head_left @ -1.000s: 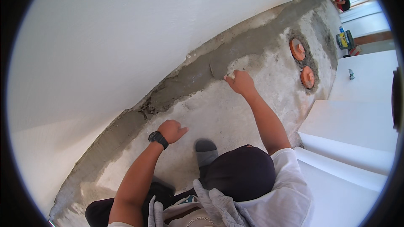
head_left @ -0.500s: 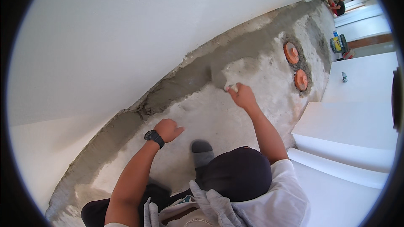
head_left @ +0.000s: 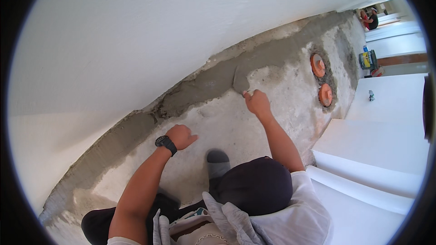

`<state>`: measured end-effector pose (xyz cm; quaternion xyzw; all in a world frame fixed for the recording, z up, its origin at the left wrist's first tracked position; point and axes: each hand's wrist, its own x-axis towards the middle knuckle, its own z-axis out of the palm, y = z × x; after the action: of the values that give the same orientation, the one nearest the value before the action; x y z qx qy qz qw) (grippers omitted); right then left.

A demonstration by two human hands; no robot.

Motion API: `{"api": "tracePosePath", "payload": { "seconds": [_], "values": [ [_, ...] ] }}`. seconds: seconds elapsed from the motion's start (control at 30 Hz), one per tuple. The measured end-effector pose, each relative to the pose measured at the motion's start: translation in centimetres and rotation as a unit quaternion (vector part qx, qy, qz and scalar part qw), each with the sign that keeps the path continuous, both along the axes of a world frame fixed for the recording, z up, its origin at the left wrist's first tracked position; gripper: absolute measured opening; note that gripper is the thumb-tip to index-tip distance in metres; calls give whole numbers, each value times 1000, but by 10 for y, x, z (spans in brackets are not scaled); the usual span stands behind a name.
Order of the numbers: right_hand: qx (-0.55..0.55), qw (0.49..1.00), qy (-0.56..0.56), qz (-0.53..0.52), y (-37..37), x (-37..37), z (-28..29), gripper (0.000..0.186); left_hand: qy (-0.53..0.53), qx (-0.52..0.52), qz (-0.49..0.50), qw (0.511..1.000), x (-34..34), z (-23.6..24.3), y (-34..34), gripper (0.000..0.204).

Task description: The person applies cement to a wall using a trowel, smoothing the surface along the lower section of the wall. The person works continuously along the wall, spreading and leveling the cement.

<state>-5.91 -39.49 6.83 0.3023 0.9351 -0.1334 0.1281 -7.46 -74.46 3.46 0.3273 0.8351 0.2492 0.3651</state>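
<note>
My right hand [head_left: 257, 102] grips the handle of a small metal trowel, whose blade [head_left: 240, 80] lies on the wet grey mortar strip [head_left: 195, 91] along the foot of the white wall [head_left: 113, 41]. Lower left of it, my left hand [head_left: 180, 137], with a black watch [head_left: 165, 144] on the wrist, hangs over the pale rough concrete floor [head_left: 213, 127], fingers curled and thumb out, with nothing visible in them.
Two orange round caps [head_left: 318, 64] sit in rough patches at the right. Beyond are a bucket [head_left: 367, 60] and a person [head_left: 370, 20] crouching at the far end. White steps or ledges [head_left: 359, 140] border the right side. My foot [head_left: 218, 163] and knee are below my hands.
My right hand drew the trowel slightly toward me, then moved it back out over the mortar. My left hand shows little movement. The view has shifted slightly.
</note>
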Motion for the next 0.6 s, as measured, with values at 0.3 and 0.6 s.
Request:
{"api": "tracePosePath", "payload": {
  "seconds": [0.3,0.6],
  "values": [
    [-38,999,16,9,-55,34,33,51,5,-16,2,1000,-10,-1,-3,55],
    [161,982,13,-94,83,-19,13,38,-46,-52,29,997,-9,10,-16,53]
  ]
}}
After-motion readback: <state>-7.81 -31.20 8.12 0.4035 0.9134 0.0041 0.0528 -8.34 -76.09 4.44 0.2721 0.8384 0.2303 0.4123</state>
